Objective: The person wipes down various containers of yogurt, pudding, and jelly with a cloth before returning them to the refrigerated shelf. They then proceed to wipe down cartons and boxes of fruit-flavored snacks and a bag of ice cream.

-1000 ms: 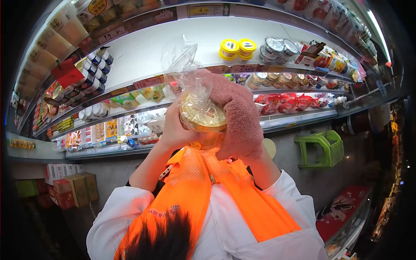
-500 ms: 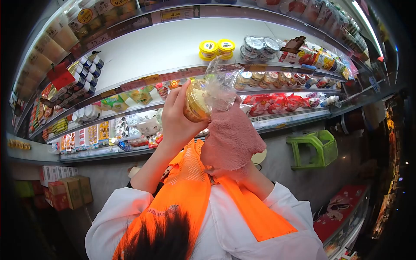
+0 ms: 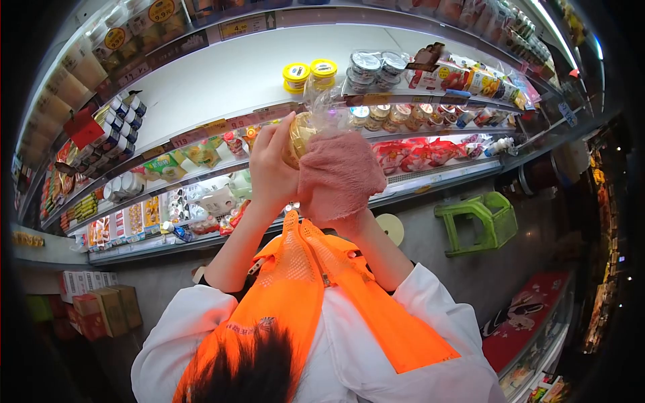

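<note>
Left hand (image 3: 272,161) grips the tub (image 3: 295,144) round its side, center frame, just in front of the shelf (image 3: 195,87). Right hand (image 3: 349,225) is mostly behind the pink cloth (image 3: 339,178); fingers hidden, so we can't tell how they close. Cloth lies against the tub's right side, clear plastic film (image 3: 326,107) sticking up above both.

Doing this well, our read: we hold the tub steady by its wall, not the lid, in case it pops. We press the cloth flat and light, and turn the tub rather than chase it. We keep the loose film out of the cloth; it could snag or tear. Tub may be slick, so we don't loosen the left grip while the cloth pushes.

Vs the earlier frame: cloth now covers more of the tub, less of the tub shows, film sits further left. View is swung too: yellow-lidded tubs (image 3: 322,67) and clear-topped tubs (image 3: 365,62), both upper center, sit further left in frame. Left hand is still on the tub.
</note>
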Action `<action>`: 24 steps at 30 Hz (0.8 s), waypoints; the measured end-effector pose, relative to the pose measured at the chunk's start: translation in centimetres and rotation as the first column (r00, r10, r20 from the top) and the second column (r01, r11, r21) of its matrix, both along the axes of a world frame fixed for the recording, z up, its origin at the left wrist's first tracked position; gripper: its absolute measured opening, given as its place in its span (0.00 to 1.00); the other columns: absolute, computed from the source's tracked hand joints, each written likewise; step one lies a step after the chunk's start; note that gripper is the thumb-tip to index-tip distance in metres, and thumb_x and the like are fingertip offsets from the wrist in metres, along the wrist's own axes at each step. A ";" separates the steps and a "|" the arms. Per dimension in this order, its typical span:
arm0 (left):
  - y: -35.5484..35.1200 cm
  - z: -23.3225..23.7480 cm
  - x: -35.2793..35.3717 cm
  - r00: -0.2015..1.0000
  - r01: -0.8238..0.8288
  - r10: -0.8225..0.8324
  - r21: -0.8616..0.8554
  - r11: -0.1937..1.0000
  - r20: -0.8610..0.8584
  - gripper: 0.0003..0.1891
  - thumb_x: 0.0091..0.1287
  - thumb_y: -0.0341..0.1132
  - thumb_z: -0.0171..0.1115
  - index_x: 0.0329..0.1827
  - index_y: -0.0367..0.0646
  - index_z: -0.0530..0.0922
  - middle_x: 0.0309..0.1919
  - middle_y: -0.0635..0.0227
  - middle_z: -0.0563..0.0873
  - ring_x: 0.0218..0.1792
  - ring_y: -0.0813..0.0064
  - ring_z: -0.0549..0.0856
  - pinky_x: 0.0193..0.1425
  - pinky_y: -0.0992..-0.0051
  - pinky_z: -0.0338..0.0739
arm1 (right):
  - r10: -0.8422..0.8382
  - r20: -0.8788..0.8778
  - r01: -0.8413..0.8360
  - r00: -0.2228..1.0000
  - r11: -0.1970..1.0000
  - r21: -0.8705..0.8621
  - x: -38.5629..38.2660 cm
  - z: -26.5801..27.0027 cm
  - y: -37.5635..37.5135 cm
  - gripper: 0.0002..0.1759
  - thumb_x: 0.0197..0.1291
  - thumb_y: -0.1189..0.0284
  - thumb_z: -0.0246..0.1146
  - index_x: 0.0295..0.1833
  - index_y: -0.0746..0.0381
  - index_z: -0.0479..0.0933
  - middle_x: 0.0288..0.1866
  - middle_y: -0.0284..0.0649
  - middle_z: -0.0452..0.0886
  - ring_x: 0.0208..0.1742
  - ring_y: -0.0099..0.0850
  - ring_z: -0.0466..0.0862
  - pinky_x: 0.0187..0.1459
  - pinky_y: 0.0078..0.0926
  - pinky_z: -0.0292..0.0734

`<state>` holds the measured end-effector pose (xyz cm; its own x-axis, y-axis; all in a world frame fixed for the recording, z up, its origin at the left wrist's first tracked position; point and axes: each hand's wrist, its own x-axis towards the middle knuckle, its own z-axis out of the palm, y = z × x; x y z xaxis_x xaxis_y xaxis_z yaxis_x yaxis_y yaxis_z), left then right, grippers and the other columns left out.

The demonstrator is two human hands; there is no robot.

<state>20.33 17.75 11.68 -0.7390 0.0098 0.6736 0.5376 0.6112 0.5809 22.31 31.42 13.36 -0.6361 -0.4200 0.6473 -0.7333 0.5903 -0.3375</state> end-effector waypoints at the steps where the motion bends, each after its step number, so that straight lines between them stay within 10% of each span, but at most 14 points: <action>1: 0.2 0.0 0.0 0.998 0.032 -0.036 0.076 0.997 0.044 0.33 0.45 0.33 0.72 0.59 0.39 0.73 0.44 0.60 0.79 0.45 0.62 0.79 0.49 0.69 0.74 | 0.027 -0.029 -0.026 0.999 0.999 0.018 0.0 0.8 0.4 0.16 0.40 0.71 0.64 0.40 0.59 0.74 0.39 0.41 0.74 0.44 0.36 0.73 0.49 0.29 0.68; 6: 0.1 -1.0 0.0 0.926 0.146 -0.286 0.466 0.873 0.246 0.37 0.43 0.32 0.73 0.60 0.38 0.70 0.46 0.62 0.79 0.47 0.67 0.79 0.53 0.71 0.73 | 0.024 0.050 -0.018 0.998 0.991 -0.131 -0.4 0.7 1.7 0.25 0.16 0.62 0.69 0.31 0.56 0.76 0.35 0.36 0.75 0.41 0.36 0.74 0.49 0.34 0.66; 8: -0.6 -0.6 0.0 0.814 0.112 -0.476 0.713 0.692 0.334 0.39 0.41 0.32 0.74 0.61 0.38 0.69 0.47 0.63 0.78 0.48 0.69 0.79 0.53 0.72 0.73 | 0.172 0.230 -0.217 0.958 0.958 0.185 0.0 3.9 4.9 0.28 0.17 0.63 0.70 0.34 0.60 0.75 0.37 0.42 0.73 0.44 0.40 0.73 0.49 0.35 0.65; 11: -0.8 -0.5 0.2 0.882 0.198 -0.383 0.522 0.830 0.274 0.39 0.41 0.33 0.74 0.61 0.38 0.69 0.46 0.64 0.78 0.50 0.68 0.78 0.54 0.70 0.72 | -0.193 0.025 0.156 0.981 0.855 0.495 0.3 6.9 3.3 0.31 0.18 0.65 0.72 0.38 0.62 0.74 0.38 0.45 0.73 0.46 0.42 0.73 0.50 0.34 0.64; 14: 0.0 -0.1 0.7 0.951 0.240 -0.262 0.139 0.961 0.166 0.36 0.43 0.35 0.72 0.59 0.38 0.71 0.43 0.62 0.77 0.48 0.63 0.78 0.53 0.67 0.71 | -0.140 0.124 0.150 0.982 0.986 -0.073 -1.5 3.2 1.2 0.26 0.31 0.67 0.72 0.40 0.62 0.72 0.37 0.44 0.74 0.45 0.42 0.73 0.49 0.32 0.67; 16: 0.1 -0.4 1.0 0.970 0.230 -0.220 -0.086 0.969 0.105 0.33 0.45 0.35 0.70 0.58 0.38 0.71 0.43 0.60 0.77 0.46 0.60 0.77 0.51 0.66 0.71 | 0.122 0.363 0.102 0.924 0.836 -0.539 -2.6 1.6 0.1 0.21 0.40 0.69 0.71 0.40 0.63 0.71 0.37 0.44 0.74 0.43 0.39 0.75 0.47 0.31 0.68; 18: 0.0 -1.8 0.7 0.977 0.214 -0.206 -0.236 0.948 0.059 0.31 0.47 0.35 0.67 0.58 0.38 0.72 0.42 0.57 0.77 0.45 0.58 0.77 0.49 0.65 0.71 | 0.346 0.586 0.104 0.733 0.795 -0.598 -2.6 1.7 0.6 0.17 0.59 0.69 0.61 0.51 0.65 0.71 0.45 0.40 0.77 0.48 0.30 0.77 0.53 0.25 0.71; 20: 0.1 -2.6 0.5 0.967 0.255 -0.252 -0.199 0.946 0.042 0.30 0.48 0.34 0.64 0.58 0.39 0.72 0.43 0.59 0.77 0.45 0.59 0.77 0.48 0.64 0.72 | 0.761 0.332 0.020 0.557 0.387 -0.922 -2.6 -2.1 0.5 0.14 0.63 0.69 0.56 0.51 0.65 0.71 0.45 0.41 0.78 0.48 0.31 0.77 0.56 0.26 0.71; 21: 0.1 -3.6 0.2 0.959 0.281 -0.282 -0.194 0.940 0.021 0.30 0.48 0.34 0.65 0.58 0.40 0.71 0.43 0.59 0.77 0.45 0.58 0.77 0.48 0.64 0.72 | 0.760 0.412 0.103 0.503 0.420 -0.901 -2.7 -2.2 1.6 0.15 0.67 0.70 0.50 0.52 0.69 0.69 0.50 0.43 0.76 0.52 0.34 0.76 0.58 0.26 0.71; 22: 0.0 -4.1 0.0 0.950 0.306 -0.311 -0.190 0.933 0.001 0.30 0.49 0.35 0.65 0.58 0.40 0.71 0.43 0.60 0.77 0.45 0.58 0.77 0.48 0.64 0.72 | 0.528 0.569 -0.003 0.631 0.735 -0.678 -2.6 -1.2 2.1 0.15 0.64 0.68 0.52 0.52 0.66 0.70 0.50 0.43 0.76 0.53 0.35 0.75 0.58 0.29 0.69; 24: 0.6 -2.7 1.0 0.960 0.266 -0.257 -0.084 0.960 0.106 0.31 0.47 0.34 0.66 0.59 0.42 0.71 0.43 0.60 0.77 0.45 0.59 0.78 0.47 0.66 0.73 | -0.020 0.493 -0.007 0.870 0.999 0.052 -2.2 1.4 2.4 0.18 0.58 0.63 0.57 0.52 0.58 0.71 0.50 0.42 0.75 0.53 0.36 0.74 0.59 0.35 0.66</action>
<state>21.29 18.39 8.96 -0.7614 0.2732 0.5879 0.6325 0.5121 0.5811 20.06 33.86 14.77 -0.8700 -0.4381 0.2262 -0.4747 0.6206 -0.6241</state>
